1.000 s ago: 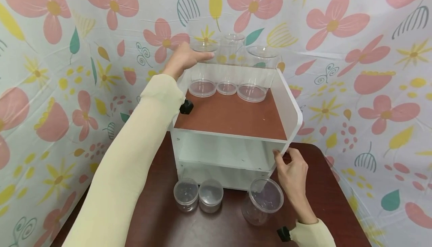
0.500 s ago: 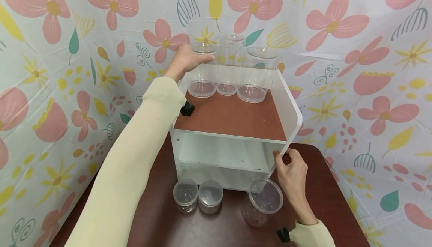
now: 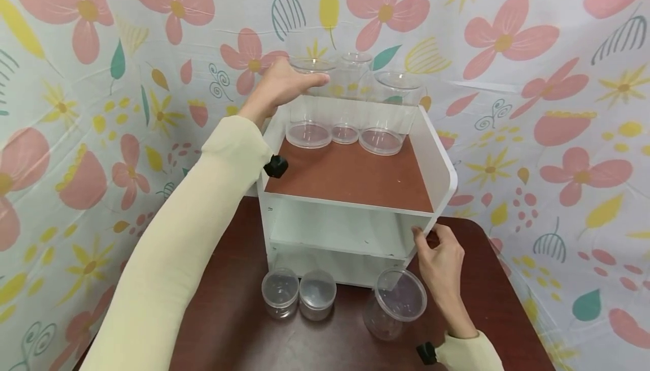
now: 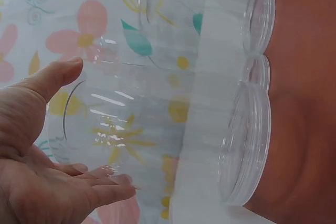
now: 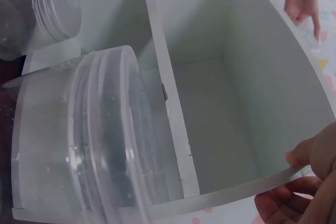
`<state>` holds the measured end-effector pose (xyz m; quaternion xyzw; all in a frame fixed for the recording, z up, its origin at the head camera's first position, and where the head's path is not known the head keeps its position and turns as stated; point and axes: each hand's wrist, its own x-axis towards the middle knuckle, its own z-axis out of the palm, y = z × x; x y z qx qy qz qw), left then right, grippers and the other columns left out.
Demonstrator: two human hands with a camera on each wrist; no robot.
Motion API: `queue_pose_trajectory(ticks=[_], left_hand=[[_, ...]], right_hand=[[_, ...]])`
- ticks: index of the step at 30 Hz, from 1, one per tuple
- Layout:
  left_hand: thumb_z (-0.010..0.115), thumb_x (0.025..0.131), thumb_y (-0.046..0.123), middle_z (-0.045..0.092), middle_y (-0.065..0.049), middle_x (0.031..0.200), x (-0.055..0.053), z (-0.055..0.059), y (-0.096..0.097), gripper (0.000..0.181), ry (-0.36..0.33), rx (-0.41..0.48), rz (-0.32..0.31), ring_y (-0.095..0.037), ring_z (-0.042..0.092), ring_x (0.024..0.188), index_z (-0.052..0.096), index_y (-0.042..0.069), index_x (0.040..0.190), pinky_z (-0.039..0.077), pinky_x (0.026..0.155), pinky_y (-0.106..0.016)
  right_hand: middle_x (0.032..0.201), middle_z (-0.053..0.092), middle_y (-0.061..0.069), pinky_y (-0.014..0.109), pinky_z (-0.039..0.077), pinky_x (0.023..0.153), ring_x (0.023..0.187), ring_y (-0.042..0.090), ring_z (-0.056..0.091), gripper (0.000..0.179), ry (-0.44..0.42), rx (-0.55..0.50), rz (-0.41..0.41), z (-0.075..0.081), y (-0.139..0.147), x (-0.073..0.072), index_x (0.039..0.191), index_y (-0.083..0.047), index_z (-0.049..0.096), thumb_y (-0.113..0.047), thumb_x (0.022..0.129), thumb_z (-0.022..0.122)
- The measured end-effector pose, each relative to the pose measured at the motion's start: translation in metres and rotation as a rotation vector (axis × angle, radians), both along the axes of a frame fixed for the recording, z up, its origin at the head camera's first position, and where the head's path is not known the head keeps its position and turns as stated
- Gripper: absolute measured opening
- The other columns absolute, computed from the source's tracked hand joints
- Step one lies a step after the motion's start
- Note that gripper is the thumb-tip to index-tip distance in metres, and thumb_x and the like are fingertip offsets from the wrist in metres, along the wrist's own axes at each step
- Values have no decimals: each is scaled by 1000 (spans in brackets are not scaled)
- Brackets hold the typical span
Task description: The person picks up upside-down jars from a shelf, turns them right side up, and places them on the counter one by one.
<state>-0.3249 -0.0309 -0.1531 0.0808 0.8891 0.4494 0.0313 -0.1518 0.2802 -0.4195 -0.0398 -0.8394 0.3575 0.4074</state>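
Observation:
My left hand (image 3: pixel 284 86) is round the upper part of a tall clear jar (image 3: pixel 308 131), the left one of three at the back of the white desktop shelf's (image 3: pixel 439 162) brown top. In the left wrist view, the thumb is on one side of this jar and the fingers on the other. Against it stands a narrower clear jar (image 3: pixel 345 133), with a wider clear jar (image 3: pixel 382 140) to the right. My right hand (image 3: pixel 443 258) pinches the front edge of the shelf's right side panel, thumb inside and fingers outside.
Two small lidded jars (image 3: pixel 280 292) and a larger lidded jar (image 3: pixel 401 297) stand on the dark red table (image 3: pixel 238 331) before the shelf. Two white compartments open at the front. A flower-printed cloth (image 3: pixel 508 95) hangs behind and along the sides.
The head view has shifted slightly. My left hand and the left jar have moved a little to the right against the shelf. My right hand keeps its place on the panel.

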Motion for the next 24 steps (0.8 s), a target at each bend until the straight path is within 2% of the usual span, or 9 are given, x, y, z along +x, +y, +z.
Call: queue_pose_trajectory(ticks=[4,10,18,24], left_hand=[[75,84,65,27,2,167,9,1,-4,112,7,6,-18,-15,37,145,17,14,165,35,117,-36],[77,83,62,28,2,166,24,1,-12,119,27,73,-57,-15,31,150,5,18,167,31,119,-37],[78,84,59,50,0,150,43,1,-21,118,68,107,-89,-14,44,140,6,18,167,34,118,-36],[79,85,55,49,-2,152,55,-1,-27,112,76,164,-133,-14,46,138,12,17,167,35,117,-36]], right_hand=[[89,69,17,11,39,67,75,14,57,13,2,3,-5,0,0,0,96,7,72,-3,90,77],[89,69,17,10,39,67,75,17,58,13,5,6,1,0,-1,-1,97,8,72,-3,90,76],[89,69,18,11,39,67,75,18,58,13,14,12,8,-1,-2,-2,97,8,71,-1,89,76],[90,69,19,12,39,67,76,20,59,14,9,8,16,0,-1,-2,98,9,71,-2,90,76]])
